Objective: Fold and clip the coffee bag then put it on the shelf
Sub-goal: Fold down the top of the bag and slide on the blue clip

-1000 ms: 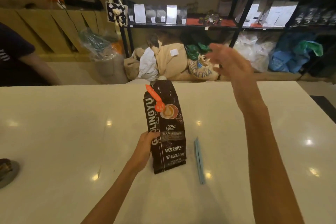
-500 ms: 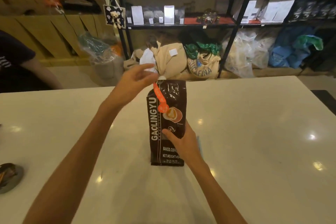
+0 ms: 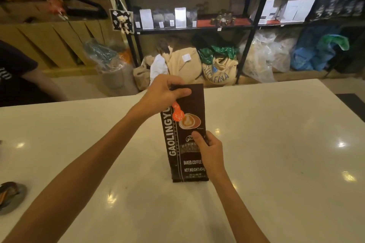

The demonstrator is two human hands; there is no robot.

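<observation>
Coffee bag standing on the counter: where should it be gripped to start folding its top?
Grip the flat top edge of the coffee bag from above, where the left hand already pinches it. The right hand steadies the right side at mid-height, since the bag stands tall, narrow and upright.

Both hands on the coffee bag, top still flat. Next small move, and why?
Probably fold the top edge down with the left hand: it already pinches the upright coffee bag at its unfolded top, while the right hand steadies the middle. No clip shows now.
</observation>
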